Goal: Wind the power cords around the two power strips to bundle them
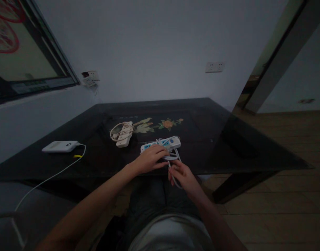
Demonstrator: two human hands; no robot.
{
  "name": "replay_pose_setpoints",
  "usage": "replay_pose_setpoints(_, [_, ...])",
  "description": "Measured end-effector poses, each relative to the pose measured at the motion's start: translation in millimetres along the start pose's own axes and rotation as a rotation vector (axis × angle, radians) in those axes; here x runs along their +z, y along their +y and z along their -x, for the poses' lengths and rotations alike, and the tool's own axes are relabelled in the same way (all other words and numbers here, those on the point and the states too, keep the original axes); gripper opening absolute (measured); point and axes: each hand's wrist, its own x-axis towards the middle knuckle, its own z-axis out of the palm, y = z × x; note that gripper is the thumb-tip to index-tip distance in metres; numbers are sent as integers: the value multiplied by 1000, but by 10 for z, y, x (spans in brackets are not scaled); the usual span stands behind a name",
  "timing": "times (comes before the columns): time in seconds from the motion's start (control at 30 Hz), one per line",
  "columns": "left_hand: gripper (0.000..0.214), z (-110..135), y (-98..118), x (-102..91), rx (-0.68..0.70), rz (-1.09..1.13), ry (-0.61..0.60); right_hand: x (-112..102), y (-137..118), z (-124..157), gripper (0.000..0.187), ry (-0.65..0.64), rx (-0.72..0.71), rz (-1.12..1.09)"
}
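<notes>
Two hands on a white strip and its cord at the counter's near edge.

The right hand (pixel 183 176) is closed on the white cord (pixel 172 157), pinching a loop that hangs just off the edge. The left hand (pixel 151 159) lies palm down over the near end of the strip (pixel 173 142), fingers bent onto the gathered loops; whether it grips or only presses, I cannot tell. Handled well, I judge, the left hand pins the strip flat while the right feeds even, untwisted loops, with no tug at the cord's root. The strip rests on the dark counter (pixel 214 139). A beige strip (pixel 123 136) lies apart to the left, and a power bank (pixel 60 146) with its cable (pixel 58 172) farther left.
</notes>
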Motion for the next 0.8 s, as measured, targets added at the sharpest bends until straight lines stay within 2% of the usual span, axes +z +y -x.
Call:
replay_pose_setpoints(0.13, [25, -3, -25, 42, 27, 18, 4, -19, 27, 1, 51, 25, 44, 194])
replay_pose_setpoints(0.23, [26, 6, -30, 64, -17, 43, 46, -53, 25, 31, 42, -14, 13, 367])
replay_pose_setpoints(0.4, [24, 12, -34, 73, -173, 134, 183, -147, -38, 180, 29, -107, -36, 747])
replay_pose_setpoints(0.5, [22, 0, -40, 65, -195, 165, 203, -234, -65, 279, 28, -123, -41, 761])
replay_pose_setpoints(0.6, [22, 1, -39, 60, -154, 146, 162, -376, -116, 351, 23, -61, 8, 717])
replay_pose_setpoints(0.7, [23, 19, -34, 66, -98, 119, 120, -603, -233, 400, 22, 2, 30, 696])
replay_pose_setpoints(0.8, [21, 44, -49, 96, -49, 73, 97, -905, -391, 438, 22, 23, -12, 701])
